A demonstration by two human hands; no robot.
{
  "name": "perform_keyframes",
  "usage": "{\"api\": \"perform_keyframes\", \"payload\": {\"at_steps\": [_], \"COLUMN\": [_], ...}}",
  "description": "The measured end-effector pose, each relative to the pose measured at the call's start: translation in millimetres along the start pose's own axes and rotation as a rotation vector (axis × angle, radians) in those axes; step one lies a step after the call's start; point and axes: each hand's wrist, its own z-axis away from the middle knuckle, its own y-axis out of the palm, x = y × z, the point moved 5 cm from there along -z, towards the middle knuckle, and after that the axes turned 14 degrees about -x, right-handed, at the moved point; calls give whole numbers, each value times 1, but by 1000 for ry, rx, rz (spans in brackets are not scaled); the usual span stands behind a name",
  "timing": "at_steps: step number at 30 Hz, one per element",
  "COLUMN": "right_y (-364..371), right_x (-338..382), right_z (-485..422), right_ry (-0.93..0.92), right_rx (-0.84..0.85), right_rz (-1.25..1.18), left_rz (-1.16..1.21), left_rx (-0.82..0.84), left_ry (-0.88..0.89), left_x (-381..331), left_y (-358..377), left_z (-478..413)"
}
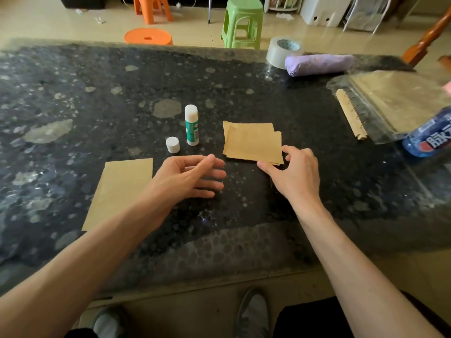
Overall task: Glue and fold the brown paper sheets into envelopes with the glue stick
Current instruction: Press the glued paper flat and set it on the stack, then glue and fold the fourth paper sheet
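A small stack of folded brown paper pieces [252, 142] lies at the centre of the dark table [97, 93]. My right hand [296, 173] touches the stack's near right corner, thumb and fingers at the edge of the paper. My left hand [192, 178] hovers over the table left of the stack, fingers relaxed and holding nothing. A larger flat brown sheet [117, 191] lies at the near left, partly under my left forearm. The green and white glue stick [191, 125] stands upright and uncapped behind my left hand. Its white cap [172, 144] sits beside it.
At the far right lie a roll of clear tape [280, 52], a purple folded umbrella [319, 64], a plastic-covered spiral notebook [390, 103] and a blue bottle [432, 135]. Orange stools [148, 36] and a green stool [242, 20] stand on the floor beyond the table.
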Motion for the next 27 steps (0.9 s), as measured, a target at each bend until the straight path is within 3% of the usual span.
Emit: {"api": "perform_keyframes", "payload": {"at_steps": [12,15,19,21,24,27], "right_y": [11,3,7,15,28,35], "right_x": [13,30,62,77,99,113], "right_z": [-10,9,48,64,92,114], "right_ry": [-24,-134,-297,-385,-526,-589], "right_rx": [-140,-247,-204,-108,92,159], "right_rz": [-82,-176,-294,-327,-377,-402], "left_rz": [-34,-111,-587,-858,-1056,-1102], "left_rx": [-79,-155,-320,-309,-203,-145], "left_ry": [73,159,477,550,488,407], "left_x": [1,-1,-2,2,10,17], "left_y": [-53,-81,-126,-140,-146,-142], "left_z": [13,16,9,3,-4,-8]}}
